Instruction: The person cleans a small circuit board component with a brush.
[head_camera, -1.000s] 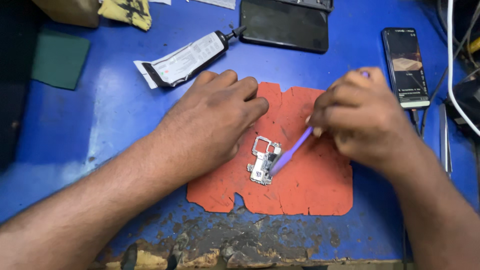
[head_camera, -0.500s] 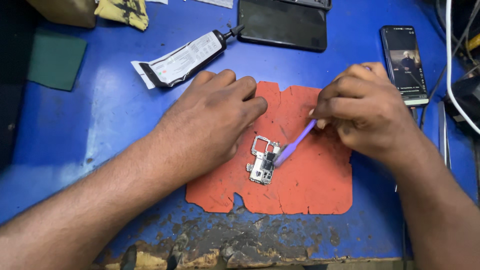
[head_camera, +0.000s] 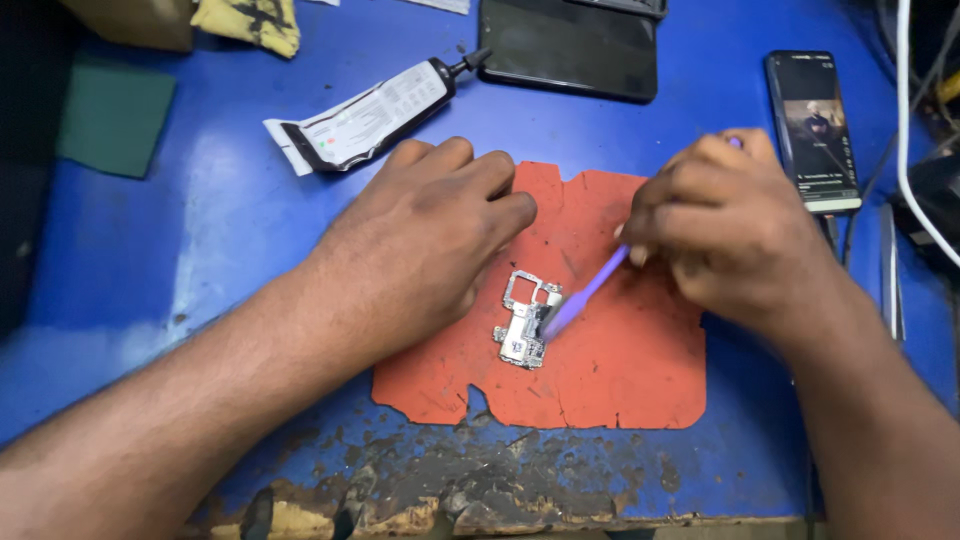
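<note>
— Blue and badly worn along its near edge, the table (head_camera: 200, 250) was covered in the middle by an orange mat (head_camera: 620, 380). What was lying on it?

— A small metal circuit board (head_camera: 525, 322) was seen flat near the mat's centre, between the two hands. The left hand (head_camera: 430, 240) was laid palm down just beside it, fingers curled, nothing held that could be made out; whether the board's edge was being touched could not be told. The right hand (head_camera: 730, 225) was closed narrowly around a thin purple tool (head_camera: 585, 292), whose tip was set against the board's right side.

— How would the board be judged to handle?

— It would be judged light, stiff and fragile, easily slid on the mat. It would best be pinned or lifted by its bare outer edges, not by the parts on its face.

— And round about?

— A glue tube (head_camera: 370, 110) and a dark phone (head_camera: 570, 45) were seen at the far side, and a lit phone (head_camera: 812, 130) lay at the right.
</note>
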